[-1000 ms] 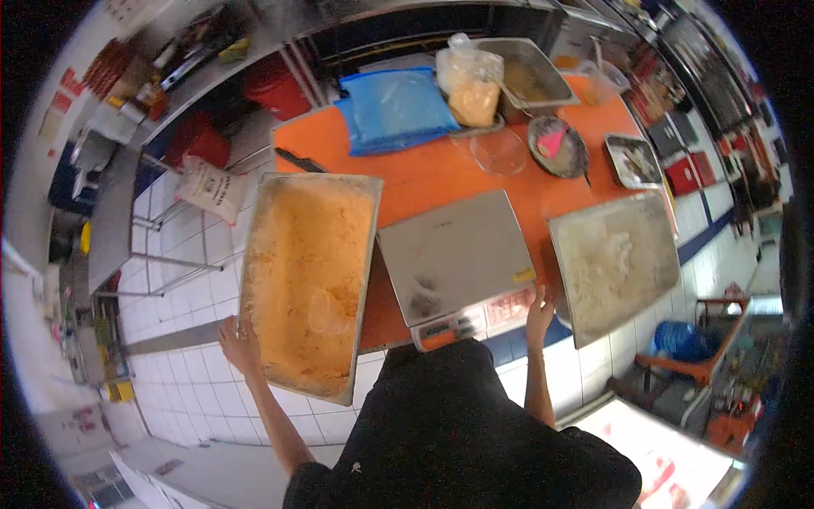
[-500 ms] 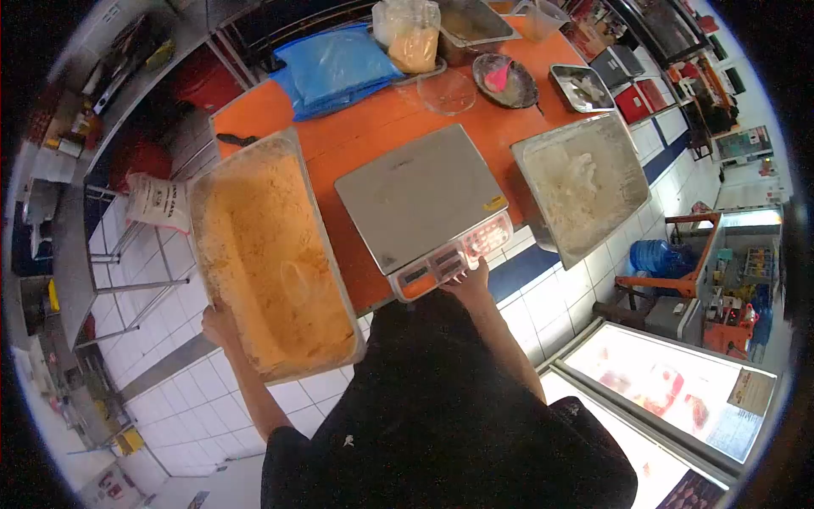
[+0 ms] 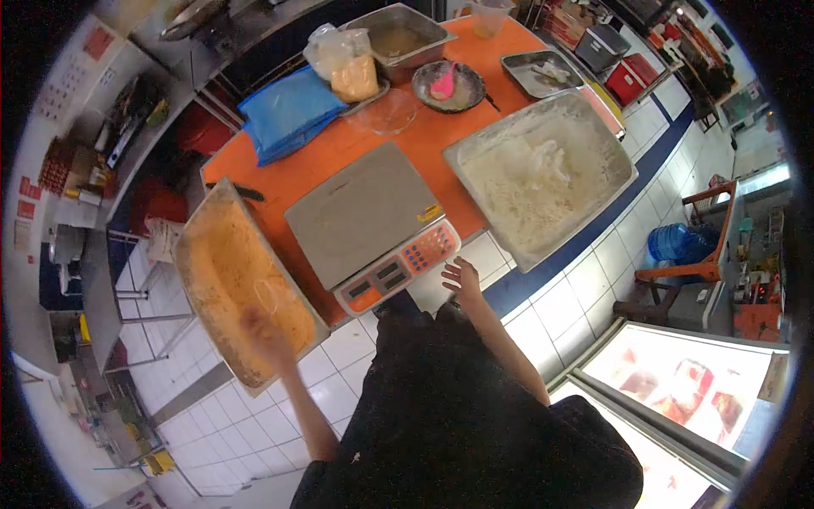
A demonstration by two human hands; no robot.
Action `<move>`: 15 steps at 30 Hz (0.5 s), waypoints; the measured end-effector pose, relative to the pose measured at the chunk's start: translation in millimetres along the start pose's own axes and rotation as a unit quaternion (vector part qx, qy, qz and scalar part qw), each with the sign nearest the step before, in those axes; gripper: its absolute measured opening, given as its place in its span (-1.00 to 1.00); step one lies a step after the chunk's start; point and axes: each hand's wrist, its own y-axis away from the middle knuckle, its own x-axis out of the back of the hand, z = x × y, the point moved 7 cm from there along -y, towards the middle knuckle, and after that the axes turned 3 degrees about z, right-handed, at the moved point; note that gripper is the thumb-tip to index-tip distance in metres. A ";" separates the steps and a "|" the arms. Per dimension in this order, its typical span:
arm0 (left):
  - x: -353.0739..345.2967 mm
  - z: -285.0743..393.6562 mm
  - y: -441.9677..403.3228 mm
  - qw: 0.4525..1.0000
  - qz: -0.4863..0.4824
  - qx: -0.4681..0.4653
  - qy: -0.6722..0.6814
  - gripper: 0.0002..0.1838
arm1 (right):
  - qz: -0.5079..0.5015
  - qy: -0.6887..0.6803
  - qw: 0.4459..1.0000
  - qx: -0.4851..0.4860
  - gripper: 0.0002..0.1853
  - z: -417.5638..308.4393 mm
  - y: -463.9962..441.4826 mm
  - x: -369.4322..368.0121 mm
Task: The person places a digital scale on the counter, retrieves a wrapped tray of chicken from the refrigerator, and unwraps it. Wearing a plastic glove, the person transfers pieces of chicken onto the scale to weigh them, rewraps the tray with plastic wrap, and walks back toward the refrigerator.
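Note:
My left hand (image 3: 266, 339), smeared by motion, is over the near end of a metal tray of orange powder (image 3: 231, 259); its fingers cannot be made out. Inside that tray lies a clear round dish or lid (image 3: 265, 294). My right hand (image 3: 460, 278) is open, fingers apart, just off the keypad corner of a digital scale (image 3: 360, 216) with a bare steel platform. To the right of the scale a second metal tray (image 3: 585, 216) holds white flour (image 3: 543, 165) with a pale bundle on top.
On the orange table (image 3: 280, 199) are a blue plastic pack (image 3: 290, 110), bags of powder (image 3: 352, 72), a dark bowl (image 3: 462, 100) with a pink scoop (image 3: 443, 83), a deep steel pan (image 3: 432, 53) and a small steel tray (image 3: 517, 72). A lit display freezer (image 3: 585, 373) stands behind at right.
My left hand has left the outer edge of the orange-powder tray and moved over it. My right hand has come away from the scale's front edge. The view has turned rightward.

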 end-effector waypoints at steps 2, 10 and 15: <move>-67.1 31.9 36.5 0.989 -0.109 0.084 0.046 -0.73 | -0.070 0.050 0.995 0.044 -0.49 -14.9 -5.7 -1.6; -227.8 196.1 61.0 0.910 -0.399 -0.028 0.107 -0.84 | -0.148 -0.064 0.963 0.218 -0.66 6.2 -77.7 1.2; -393.8 209.5 26.0 0.838 -0.498 0.025 0.223 -0.76 | -0.107 0.162 0.963 0.185 -0.70 -42.6 -40.7 -2.4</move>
